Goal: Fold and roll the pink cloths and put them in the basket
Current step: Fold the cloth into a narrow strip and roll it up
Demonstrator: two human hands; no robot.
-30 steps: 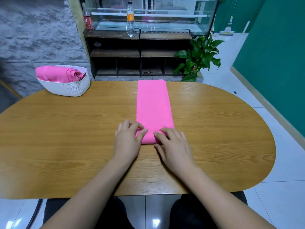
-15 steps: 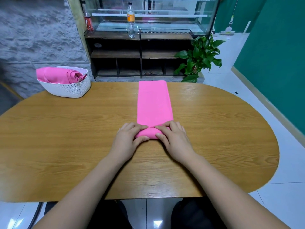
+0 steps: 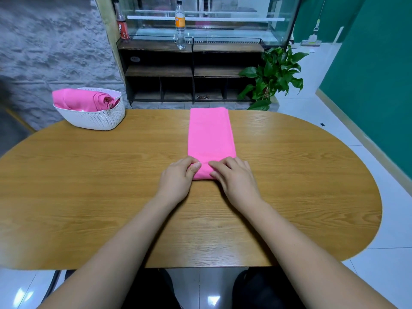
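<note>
Here the pink cloth (image 3: pixel 210 134) lies as a long folded strip down the middle of the wooden table (image 3: pixel 89 186), its near end turned up into a short roll; the left hand (image 3: pixel 178 178) grips the roll's left side, fingers over the top and thumb against the front; the right hand (image 3: pixel 234 178) grips the right side likewise, the two hands close together; at the far left the white basket (image 3: pixel 95 119) holds rolled pink cloths (image 3: pixel 82 100).
</note>
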